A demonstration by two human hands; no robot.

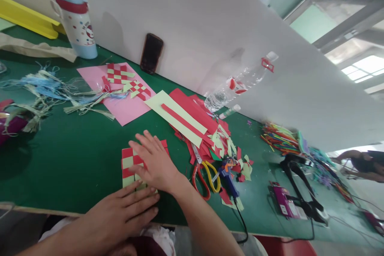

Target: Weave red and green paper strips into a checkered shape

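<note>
A red and pale green woven paper piece (127,163) lies flat on the green table near its front edge. My left hand (129,210) rests along its near side, fingers stretched out to the right. Over its right part lies my right hand (157,164), palm down with the fingers spread, hiding much of the weave. Just right of my right hand are scissors (206,178) with a red and a yellow handle loop, and a blue glue gun (230,182). Beyond them lie a pale green paper sheet (168,112) with a red strip on it and red paper (195,108).
Smaller woven pieces (120,74) lie on pink paper (123,110). Blue and green tassels (51,88) are at left. A bottle (79,28), phone (151,53) and clear plastic bottle (234,88) stand by the wall. A black headset-like strap (303,188) lies right; paper scraps (246,168) are scattered.
</note>
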